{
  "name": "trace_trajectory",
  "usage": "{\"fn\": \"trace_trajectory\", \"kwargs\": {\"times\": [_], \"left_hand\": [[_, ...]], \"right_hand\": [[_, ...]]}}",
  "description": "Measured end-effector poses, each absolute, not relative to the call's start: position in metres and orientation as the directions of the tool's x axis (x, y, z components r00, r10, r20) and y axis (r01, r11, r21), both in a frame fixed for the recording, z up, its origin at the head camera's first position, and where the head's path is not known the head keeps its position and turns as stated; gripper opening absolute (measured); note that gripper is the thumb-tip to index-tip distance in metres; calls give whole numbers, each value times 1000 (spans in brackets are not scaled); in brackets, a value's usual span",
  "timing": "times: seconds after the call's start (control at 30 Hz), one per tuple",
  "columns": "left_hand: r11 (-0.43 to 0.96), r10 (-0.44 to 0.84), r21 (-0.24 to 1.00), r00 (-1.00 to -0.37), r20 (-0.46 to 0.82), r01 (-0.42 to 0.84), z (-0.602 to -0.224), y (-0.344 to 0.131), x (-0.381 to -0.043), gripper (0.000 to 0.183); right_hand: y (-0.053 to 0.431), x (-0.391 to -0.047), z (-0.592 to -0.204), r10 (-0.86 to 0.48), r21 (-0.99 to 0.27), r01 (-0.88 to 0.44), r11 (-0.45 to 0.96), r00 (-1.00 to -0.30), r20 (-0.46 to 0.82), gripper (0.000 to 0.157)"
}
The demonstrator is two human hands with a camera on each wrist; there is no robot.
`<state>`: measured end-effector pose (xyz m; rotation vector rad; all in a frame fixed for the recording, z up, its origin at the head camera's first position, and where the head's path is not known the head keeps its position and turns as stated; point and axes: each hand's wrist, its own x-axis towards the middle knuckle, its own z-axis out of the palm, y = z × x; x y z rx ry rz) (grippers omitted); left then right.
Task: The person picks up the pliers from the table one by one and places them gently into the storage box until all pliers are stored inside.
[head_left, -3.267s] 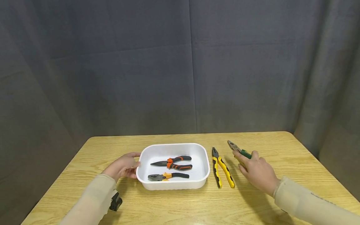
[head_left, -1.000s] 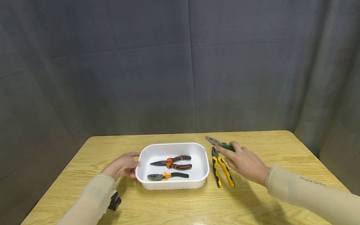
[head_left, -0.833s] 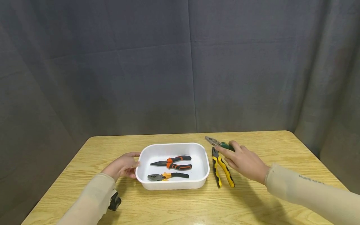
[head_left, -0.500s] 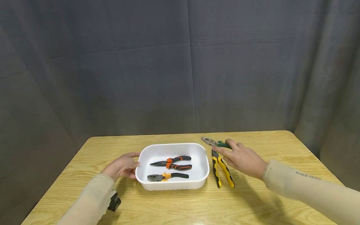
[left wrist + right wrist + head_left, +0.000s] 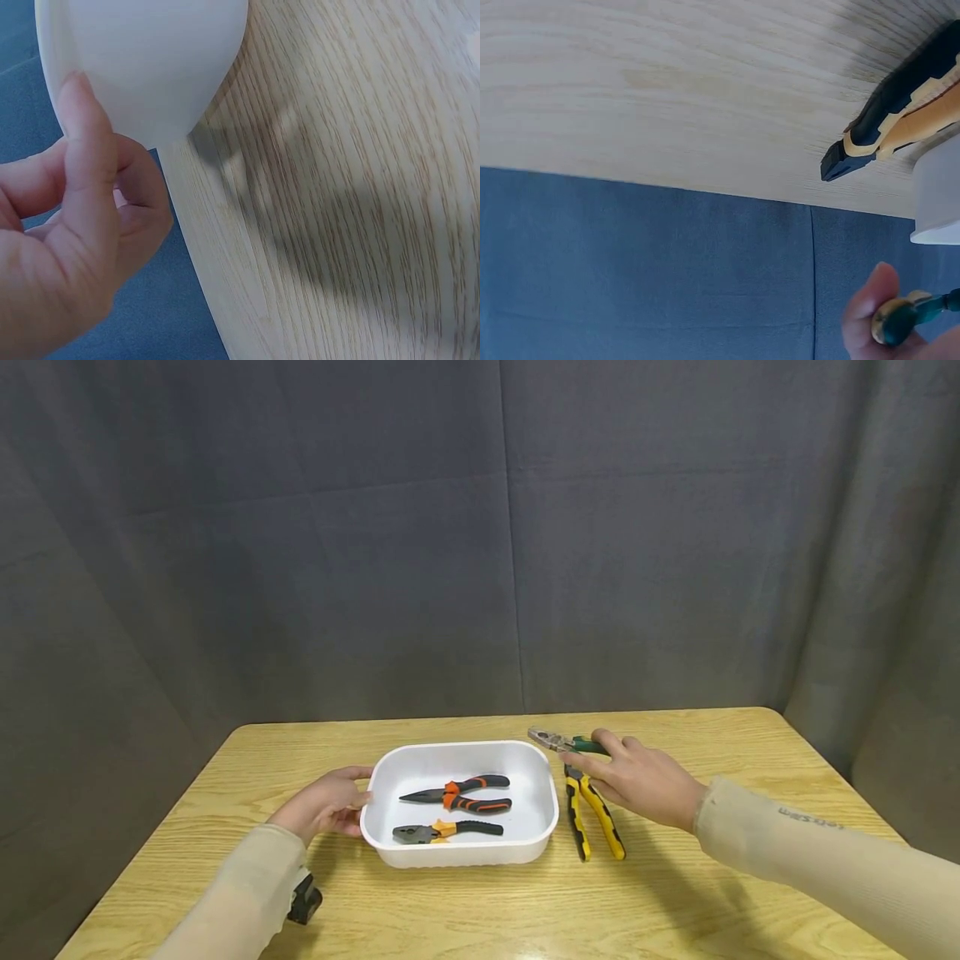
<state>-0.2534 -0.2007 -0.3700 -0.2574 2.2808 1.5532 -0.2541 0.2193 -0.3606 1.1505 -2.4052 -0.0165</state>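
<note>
A white tray (image 5: 465, 855) stands on the table, its left end gripped by my left hand (image 5: 326, 803). In the left wrist view the thumb (image 5: 88, 142) lies on the inside of the tray wall (image 5: 142, 67), with curled fingers outside. My right hand (image 5: 648, 783) holds green-handled combination pliers (image 5: 553, 741) by the handles, jaws pointing left near the tray's back right corner. Below that hand, yellow-and-black pliers (image 5: 606, 827) lie on the table, their tips partly covered. Inside the tray are orange-and-black long-nose pliers (image 5: 457, 796) and yellow-and-black combination pliers (image 5: 446, 832).
The wooden table (image 5: 480, 910) ends at a dark curtain (image 5: 390, 568) behind. A small black device (image 5: 305, 900) sits under the left wrist. The yellow-and-black pliers (image 5: 907, 97) lie close beside the tray's right wall.
My right hand has carried the green-handled pliers leftward, from the right of the yellow-and-black pliers to above their tips, near the tray's corner. The left hand and tray stay put.
</note>
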Motion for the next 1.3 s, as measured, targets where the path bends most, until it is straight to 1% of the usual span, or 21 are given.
{"fn": "trace_trajectory", "kwargs": {"times": [0.2, 0.37, 0.47, 0.53, 0.67, 0.77, 0.97, 1.17, 1.3], "left_hand": [[373, 60, 862, -918, -392, -344, -370, -202, -254, 50], [371, 60, 860, -915, -398, -350, -369, -203, -254, 50], [370, 57, 857, -912, -406, -358, -370, -203, -254, 50], [369, 54, 857, -912, -407, -361, -370, -203, -254, 50], [368, 53, 858, -913, -405, -359, -371, -204, -255, 50], [368, 53, 858, -914, -403, -357, -371, -204, -255, 50], [368, 59, 861, -916, -397, -350, -371, -203, -255, 50], [366, 68, 860, -911, -407, -357, -371, -202, -254, 51], [360, 73, 864, -912, -404, -353, -371, -201, -254, 51]], "right_hand": [[216, -256, -360, -766, 257, -745, 616, -491, 415, 54], [212, -258, -360, -793, 314, -758, 572, -413, 449, 58], [210, -260, -360, -814, 362, -757, 544, -374, 444, 58], [208, -261, -360, -817, 362, -757, 544, -378, 436, 57], [203, -259, -359, -815, 343, -754, 560, -426, 392, 53], [200, -258, -359, -821, 355, -749, 560, -442, 361, 53], [194, -261, -360, -840, 388, -752, 532, -413, 352, 57], [190, -261, -368, -854, 411, -760, 504, -366, 370, 56], [188, -261, -373, -860, 421, -762, 492, -348, 374, 57]]}}
